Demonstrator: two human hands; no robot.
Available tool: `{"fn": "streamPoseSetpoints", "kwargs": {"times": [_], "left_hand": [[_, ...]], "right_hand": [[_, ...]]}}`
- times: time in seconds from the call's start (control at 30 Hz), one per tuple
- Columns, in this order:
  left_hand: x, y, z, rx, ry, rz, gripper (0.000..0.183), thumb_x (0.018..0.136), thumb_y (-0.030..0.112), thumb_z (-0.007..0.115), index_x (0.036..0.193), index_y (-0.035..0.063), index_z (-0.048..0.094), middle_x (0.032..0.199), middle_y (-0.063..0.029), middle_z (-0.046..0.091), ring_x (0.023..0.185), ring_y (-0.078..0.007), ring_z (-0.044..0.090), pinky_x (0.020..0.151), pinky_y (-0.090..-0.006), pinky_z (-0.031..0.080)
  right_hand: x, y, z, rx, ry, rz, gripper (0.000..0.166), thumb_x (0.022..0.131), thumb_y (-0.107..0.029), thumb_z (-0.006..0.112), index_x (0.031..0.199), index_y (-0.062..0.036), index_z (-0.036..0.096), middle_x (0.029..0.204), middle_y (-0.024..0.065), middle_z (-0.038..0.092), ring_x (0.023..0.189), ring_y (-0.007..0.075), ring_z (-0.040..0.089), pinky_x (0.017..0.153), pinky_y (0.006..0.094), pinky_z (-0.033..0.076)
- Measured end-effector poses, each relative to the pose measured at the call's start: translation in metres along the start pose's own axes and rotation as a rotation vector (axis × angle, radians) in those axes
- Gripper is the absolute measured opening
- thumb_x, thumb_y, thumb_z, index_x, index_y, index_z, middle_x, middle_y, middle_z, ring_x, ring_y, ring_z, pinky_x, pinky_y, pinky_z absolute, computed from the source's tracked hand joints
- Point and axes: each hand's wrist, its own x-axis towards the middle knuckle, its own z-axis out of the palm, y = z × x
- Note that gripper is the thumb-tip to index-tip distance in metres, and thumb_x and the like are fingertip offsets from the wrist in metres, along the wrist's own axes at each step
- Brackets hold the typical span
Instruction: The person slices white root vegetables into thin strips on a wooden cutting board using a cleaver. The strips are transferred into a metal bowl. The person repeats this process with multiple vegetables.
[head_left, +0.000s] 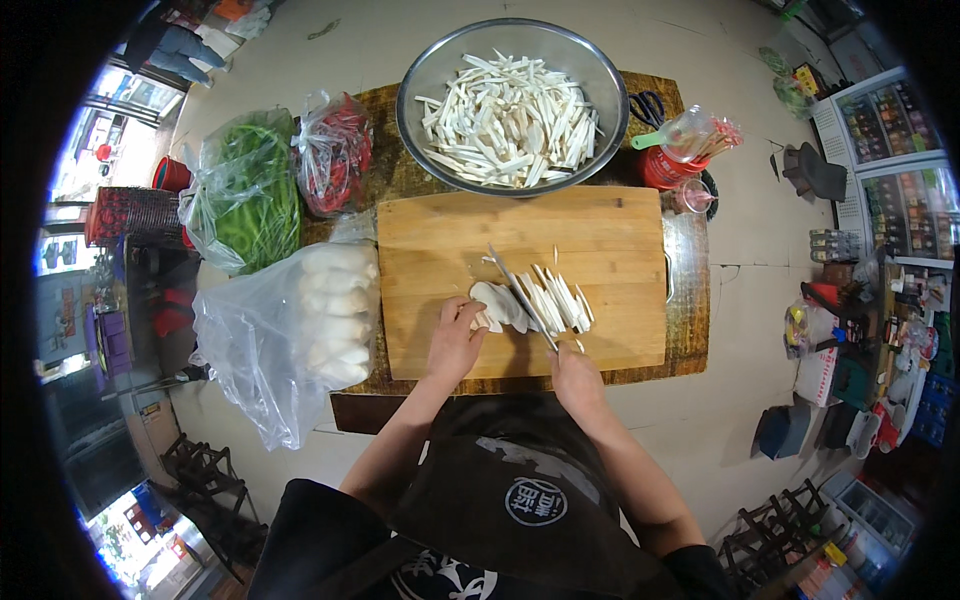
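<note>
My right hand (579, 381) grips the handle of a kitchen knife (517, 289), its blade slanting up and left over a wooden cutting board (427, 232). White mushroom slices (499, 306), apparently king oyster mushroom, lie overlapped just left of the blade. The fingertips of my left hand (456, 341) rest on the left end of these slices, holding nothing in a grip. Thin cut strips (556, 300) are spread to the right of the blade. Beyond the board, a large steel bowl (409, 112) holds a heap of similar white strips (517, 124).
Left of the board lie a plastic bag of whole white mushrooms (337, 315), a bag of green vegetables (255, 187) and a bag of red peppers (337, 157). Scissors (646, 109) and a red container with skewers (667, 166) stand at the back right of the wooden table (690, 315).
</note>
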Motion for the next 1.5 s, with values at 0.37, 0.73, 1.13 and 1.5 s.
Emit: {"fn": "streamPoseSetpoints", "kwargs": {"times": [0.37,0.73,1.13,1.5], "left_hand": [[0.023,-0.01,0.019,-0.178,-0.059,-0.149,0.017,0.081,0.005,0.067,0.097,0.0073,0.062,0.101,-0.0132,0.057,0.089,-0.0346,0.06,0.075,-0.0414,0.05],[0.027,-0.008,0.019,-0.066,-0.088,-0.128,0.015,0.082,0.004,0.061,0.096,0.0021,0.058,0.1,-0.0159,0.055,0.091,-0.0386,0.057,0.074,-0.0455,0.048],[0.025,-0.013,0.022,-0.11,-0.085,-0.077,0.02,0.081,0.003,0.064,0.101,0.004,0.059,0.105,-0.0151,0.058,0.097,-0.0386,0.057,0.081,-0.044,0.049],[0.028,-0.002,0.017,-0.047,-0.051,-0.075,0.016,0.079,0.0,0.061,0.095,0.0012,0.059,0.095,-0.0171,0.056,0.091,-0.039,0.057,0.078,-0.0458,0.048]], "right_hand": [[-0.003,-0.009,-0.013,-0.071,-0.049,-0.01,0.023,0.097,-0.024,0.05,0.094,-0.0019,0.055,0.074,0.0225,0.064,0.068,0.0404,0.065,0.059,0.0498,0.051],[-0.021,-0.039,-0.05,-0.157,-0.117,-0.028,0.022,0.098,-0.019,0.048,0.094,0.0006,0.056,0.071,0.0243,0.064,0.068,0.0412,0.065,0.061,0.0492,0.052],[0.007,-0.008,-0.004,0.063,-0.022,0.051,0.028,0.097,-0.023,0.051,0.089,0.0024,0.057,0.07,0.0268,0.062,0.067,0.046,0.061,0.064,0.0542,0.047],[-0.017,-0.044,-0.053,-0.077,-0.155,0.016,0.027,0.097,-0.022,0.05,0.092,0.0031,0.056,0.072,0.0265,0.062,0.071,0.0449,0.062,0.064,0.0534,0.048]]}}
